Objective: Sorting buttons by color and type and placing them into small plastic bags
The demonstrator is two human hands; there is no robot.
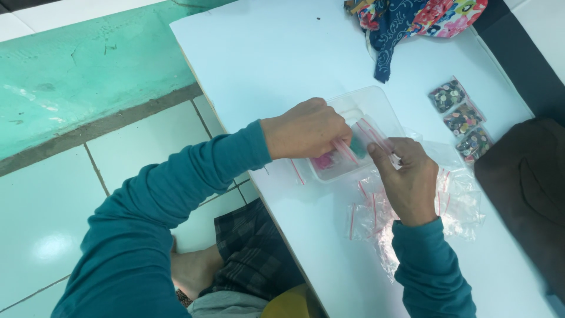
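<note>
**Small bag held over clear tub**

Left hand (306, 128) pinching a small clear zip bag (362, 136) above the clear plastic tub (376, 99). Right hand (406, 176) gripping the same bag's other end. Loose empty bags (459, 200) below; three filled packets (463, 119) farther right.

One head camera — looking steeply down (close) at the white table (282, 53).

Home workspace — low table (282, 53), tiled floor (141, 141)
</note>
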